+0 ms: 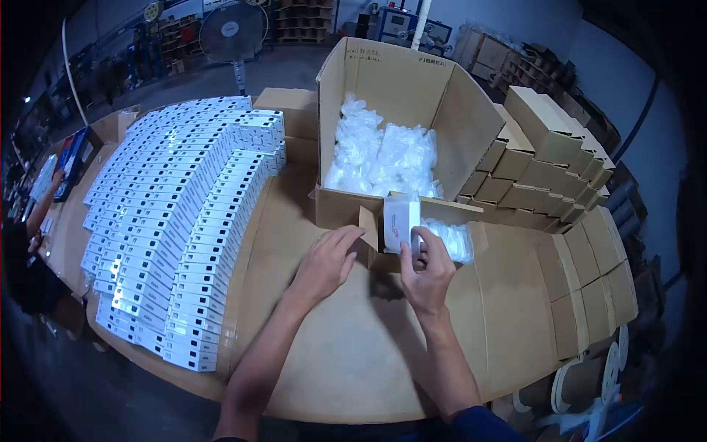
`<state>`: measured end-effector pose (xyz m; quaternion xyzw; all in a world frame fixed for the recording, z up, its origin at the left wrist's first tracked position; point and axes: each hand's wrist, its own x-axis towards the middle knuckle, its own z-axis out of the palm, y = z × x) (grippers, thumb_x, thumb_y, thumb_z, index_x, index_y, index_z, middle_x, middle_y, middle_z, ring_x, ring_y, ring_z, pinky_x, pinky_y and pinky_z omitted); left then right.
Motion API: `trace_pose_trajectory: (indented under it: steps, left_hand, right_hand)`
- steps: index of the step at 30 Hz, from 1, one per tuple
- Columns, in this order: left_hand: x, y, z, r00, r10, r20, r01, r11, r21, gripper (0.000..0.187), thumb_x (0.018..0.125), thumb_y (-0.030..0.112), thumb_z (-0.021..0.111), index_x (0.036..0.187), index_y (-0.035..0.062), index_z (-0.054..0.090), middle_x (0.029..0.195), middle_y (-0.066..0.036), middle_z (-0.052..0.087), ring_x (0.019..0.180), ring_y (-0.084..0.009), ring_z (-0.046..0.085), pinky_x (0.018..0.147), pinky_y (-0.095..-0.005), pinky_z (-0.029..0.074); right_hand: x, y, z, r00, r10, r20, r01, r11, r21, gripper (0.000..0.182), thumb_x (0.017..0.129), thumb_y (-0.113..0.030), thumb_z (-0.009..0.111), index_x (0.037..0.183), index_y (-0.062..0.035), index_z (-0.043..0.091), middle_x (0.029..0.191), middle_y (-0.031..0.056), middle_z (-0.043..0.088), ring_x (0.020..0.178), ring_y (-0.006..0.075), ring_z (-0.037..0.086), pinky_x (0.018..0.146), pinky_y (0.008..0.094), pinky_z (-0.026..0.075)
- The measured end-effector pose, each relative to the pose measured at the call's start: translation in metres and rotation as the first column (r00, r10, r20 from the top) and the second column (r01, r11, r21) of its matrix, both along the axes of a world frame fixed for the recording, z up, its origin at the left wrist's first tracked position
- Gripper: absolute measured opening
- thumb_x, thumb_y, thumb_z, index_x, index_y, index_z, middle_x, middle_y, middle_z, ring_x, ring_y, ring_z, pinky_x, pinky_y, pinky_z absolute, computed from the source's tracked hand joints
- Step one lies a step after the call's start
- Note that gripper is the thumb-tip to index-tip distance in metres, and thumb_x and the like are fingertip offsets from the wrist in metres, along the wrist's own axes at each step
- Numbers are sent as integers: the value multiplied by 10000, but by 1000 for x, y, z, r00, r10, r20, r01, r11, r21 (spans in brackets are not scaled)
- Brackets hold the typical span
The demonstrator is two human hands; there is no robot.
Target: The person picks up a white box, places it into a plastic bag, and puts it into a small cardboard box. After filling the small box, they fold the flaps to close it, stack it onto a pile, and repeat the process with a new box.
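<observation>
My right hand (428, 269) pinches a white box in a clear plastic bag (401, 221), held upright at the left end of a small open cardboard box (373, 221). Several bagged white items (451, 239) lie in the right part of that box. My left hand (329, 258) is beside the small box's left flap, fingers extended and a little apart, with nothing in it. Behind stands a large open carton (390, 74) partly filled with clear plastic bags (387, 155).
Rows of stacked white boxes (169, 214) cover the table's left side. Closed brown cartons (545, 162) are piled at the back right, with more (593, 272) at the right edge. A fan (233, 31) stands behind. At the far left, another person's arm (46, 202) shows.
</observation>
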<state>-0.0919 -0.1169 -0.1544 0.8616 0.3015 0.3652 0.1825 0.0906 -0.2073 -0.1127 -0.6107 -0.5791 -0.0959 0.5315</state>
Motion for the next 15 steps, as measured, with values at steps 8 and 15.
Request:
trace_pose_trajectory:
  steps: [8,15]
  left_hand:
    - [-10,10,-3,998,-65,-3,65,998,-17,498,889,47,689,1372,88,572,1344,-130,636,1236,-340,599,1038,-457,485]
    - [-10,18,-4,994,-95,55,96,995,-30,449,877,45,704,1316,90,624,1291,-122,672,1213,-328,619,1039,-450,489]
  right_hand:
    - [-9,18,-22,999,-31,-7,30,990,-141,189,860,-20,754,1018,27,661,917,205,682,718,373,697,617,439,567]
    - [-11,27,-1,992,-32,123,73,935,-348,190,860,-46,733,1009,17,634,906,224,687,744,427,687,645,513,540]
